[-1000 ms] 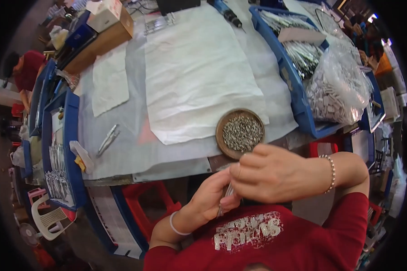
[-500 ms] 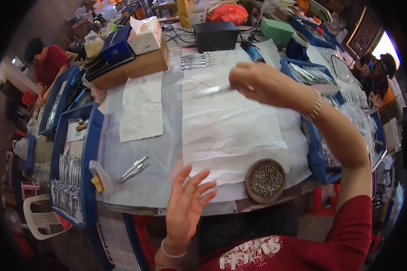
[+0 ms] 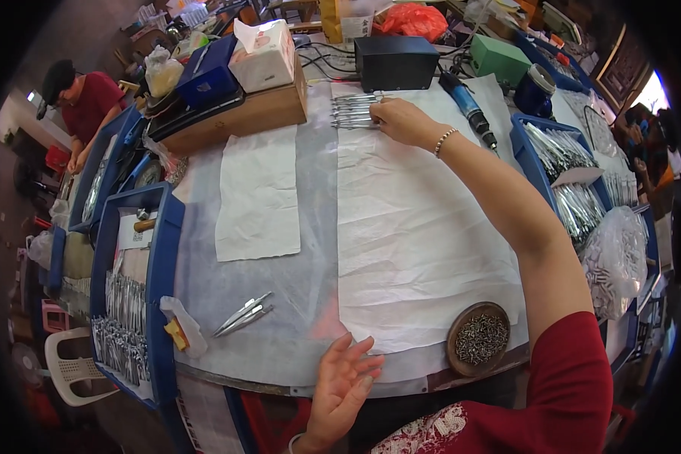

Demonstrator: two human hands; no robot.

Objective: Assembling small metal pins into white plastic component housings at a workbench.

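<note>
At the far end of a large white paper sheet (image 3: 424,250), my right hand (image 3: 402,121) is closed at the right end of a row of slim silver metal tools (image 3: 351,113). Its fingertips are partly hidden, but they appear to pinch one of those tools. My left hand (image 3: 346,387) hovers by the near table edge, palm turned up and fingers spread, holding nothing. Right of it, a round brown bowl (image 3: 452,349) contains many small metal screws (image 3: 482,338). Two pointed tweezers-like tools (image 3: 244,315) lie on the table to the left.
A blue bin (image 3: 172,227) of metal tools stands at left; another blue bin (image 3: 523,147) sits at right beside a plastic bag of parts (image 3: 615,261). A blue-and-black electric screwdriver (image 3: 467,106) and a black box (image 3: 396,64) are at the back. A person (image 3: 91,106) works far left.
My right hand has moved away from me and left, carrying a slim metal tool to the row. The view has shifted; my left hand stays open near the edge.
</note>
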